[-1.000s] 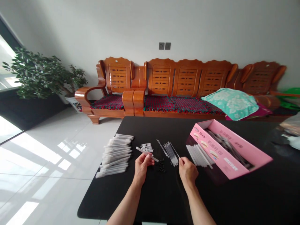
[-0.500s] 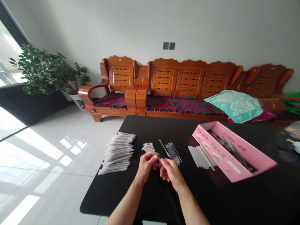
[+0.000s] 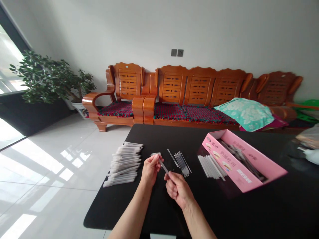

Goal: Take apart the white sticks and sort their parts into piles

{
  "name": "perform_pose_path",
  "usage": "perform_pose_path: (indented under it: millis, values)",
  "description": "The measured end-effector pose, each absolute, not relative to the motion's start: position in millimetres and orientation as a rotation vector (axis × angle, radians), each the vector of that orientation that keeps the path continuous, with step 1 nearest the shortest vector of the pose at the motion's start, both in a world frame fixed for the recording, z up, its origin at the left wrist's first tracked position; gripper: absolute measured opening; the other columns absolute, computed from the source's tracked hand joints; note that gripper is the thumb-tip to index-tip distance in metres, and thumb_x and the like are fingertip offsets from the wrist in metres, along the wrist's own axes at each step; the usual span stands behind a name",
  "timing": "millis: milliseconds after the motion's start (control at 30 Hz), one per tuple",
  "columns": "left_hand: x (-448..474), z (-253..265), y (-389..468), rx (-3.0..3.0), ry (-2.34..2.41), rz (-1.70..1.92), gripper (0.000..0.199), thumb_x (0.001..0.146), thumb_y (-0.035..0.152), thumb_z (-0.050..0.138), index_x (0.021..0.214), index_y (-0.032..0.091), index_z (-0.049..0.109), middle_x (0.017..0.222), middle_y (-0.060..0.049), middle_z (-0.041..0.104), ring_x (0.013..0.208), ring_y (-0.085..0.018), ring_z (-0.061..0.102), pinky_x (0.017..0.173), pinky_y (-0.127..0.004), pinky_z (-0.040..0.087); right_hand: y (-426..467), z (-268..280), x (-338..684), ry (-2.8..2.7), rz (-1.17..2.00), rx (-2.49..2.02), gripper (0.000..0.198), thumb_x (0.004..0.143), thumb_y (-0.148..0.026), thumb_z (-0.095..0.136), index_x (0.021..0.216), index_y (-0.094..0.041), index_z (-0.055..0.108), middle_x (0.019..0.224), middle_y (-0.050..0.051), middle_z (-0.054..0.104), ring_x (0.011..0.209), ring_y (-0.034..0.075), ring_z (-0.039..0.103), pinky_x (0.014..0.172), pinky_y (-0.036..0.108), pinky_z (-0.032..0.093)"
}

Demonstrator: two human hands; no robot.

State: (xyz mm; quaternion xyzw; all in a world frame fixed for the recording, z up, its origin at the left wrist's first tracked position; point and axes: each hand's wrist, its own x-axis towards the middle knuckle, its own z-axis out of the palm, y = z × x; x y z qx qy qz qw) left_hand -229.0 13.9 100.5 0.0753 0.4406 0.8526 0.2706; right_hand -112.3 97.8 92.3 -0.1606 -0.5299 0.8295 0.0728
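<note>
A slim grey, translucent pen barrel [image 3: 163,165] slants between my hands above the black table. My left hand [image 3: 151,168] pinches its upper end between thumb and fingers. Its lower end is in my right hand [image 3: 178,190], where the curled fingers cover it. Just behind my left hand lie small whitish pieces [image 3: 156,153], mostly hidden by the fingers. Thin dark pen refills [image 3: 182,162] with pale ends lie in a bunch beyond my right hand. To the left is a long stack of frosted white pens [image 3: 126,163].
A row of pale tubes [image 3: 211,166] lies beside a pink open box [image 3: 231,162] holding many dark slim sticks. The black table [image 3: 109,209] has a rounded front left corner. Behind it stands a wooden sofa [image 3: 171,86], and a clear bag [image 3: 310,137] sits at the far right.
My hands were close together over the small pieces. Now my right hand has drawn down and back, and more of the slim barrel shows between them. The view has shifted slightly.
</note>
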Motion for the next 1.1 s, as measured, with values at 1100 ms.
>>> perform_pose_path:
  millis: [1100]
  values:
    - [-276,31,2,0.588,2.830,1.379,0.034,0.077,0.018,0.070,0.110,0.011,0.067,0.086,-0.007,0.066,0.074,-0.018,0.064,0.068,-0.027,0.049,285,50,-37,-2.497,-0.127,-1.430,0.043,0.094,-0.046,0.041,0.109,-0.020,0.072,0.090,0.014,0.074,0.074,0.027,0.068,0.059,0.033,0.044]
